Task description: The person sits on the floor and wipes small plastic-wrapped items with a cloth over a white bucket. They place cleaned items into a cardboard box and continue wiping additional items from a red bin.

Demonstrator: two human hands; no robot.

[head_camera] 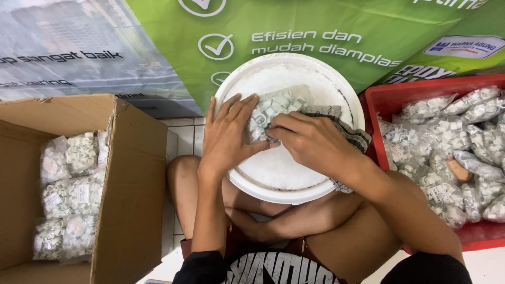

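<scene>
Both hands press a clear plastic bag of small white clips (273, 108) on a round white bucket lid (294, 173), centre frame. Left hand (229, 137) lies flat, released; right hand (310, 142) pinches the bag. Brown cardboard box (131, 184) of bags at 9 o'clock, red plastic crate (386, 97) at 3, green banner (315, 31) at 12.

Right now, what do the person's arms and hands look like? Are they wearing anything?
Both arms are bare from shoulder to fingertips. The left hand and right hand wear no gloves, rings, watch or bracelets. Only black sleeveless-style top edges show at the shoulders.
</scene>
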